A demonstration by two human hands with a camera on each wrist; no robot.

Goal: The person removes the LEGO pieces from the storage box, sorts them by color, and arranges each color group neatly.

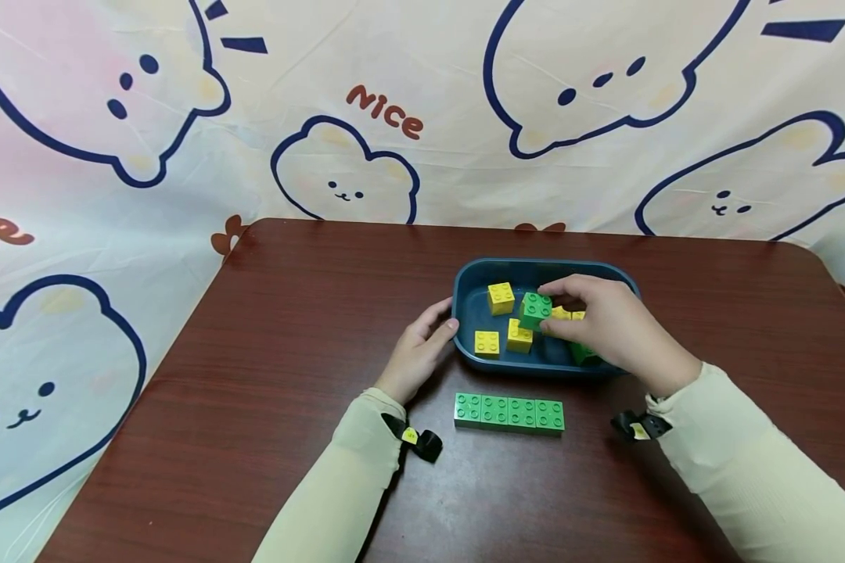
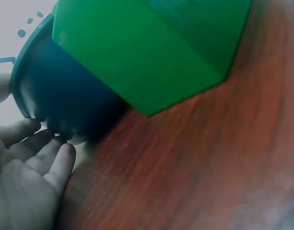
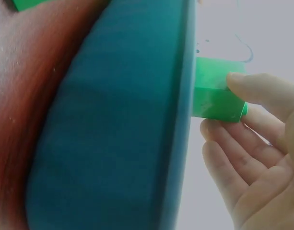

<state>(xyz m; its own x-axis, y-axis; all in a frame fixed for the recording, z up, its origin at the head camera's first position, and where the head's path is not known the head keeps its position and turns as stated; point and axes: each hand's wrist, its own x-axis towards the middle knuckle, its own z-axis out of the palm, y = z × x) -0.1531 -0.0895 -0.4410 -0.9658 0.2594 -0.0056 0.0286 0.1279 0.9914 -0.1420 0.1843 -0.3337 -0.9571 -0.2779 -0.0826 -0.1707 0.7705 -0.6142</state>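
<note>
My right hand (image 1: 609,324) pinches a green toy building brick (image 1: 535,311) between thumb and fingers, above the inside of a dark blue tray (image 1: 535,367). In the right wrist view, the thumb lies on the green brick (image 3: 216,91), partly hidden behind the tray wall (image 3: 118,124). At the tray's left end, my left hand (image 1: 418,352) holds the rim and outer wall with thumb and fingertips. Yellow bricks (image 1: 487,344) lie scattered inside the tray, some partly covered by the right hand. Another green brick (image 1: 583,354) shows beneath that hand.
A straight row of joined green bricks (image 1: 509,414) lies on the brown wooden table (image 1: 289,313), in front of the tray. It looms large in the left wrist view as a green block (image 2: 151,52). Behind the table hangs a cloth printed with cartoon figures (image 1: 345,172).
</note>
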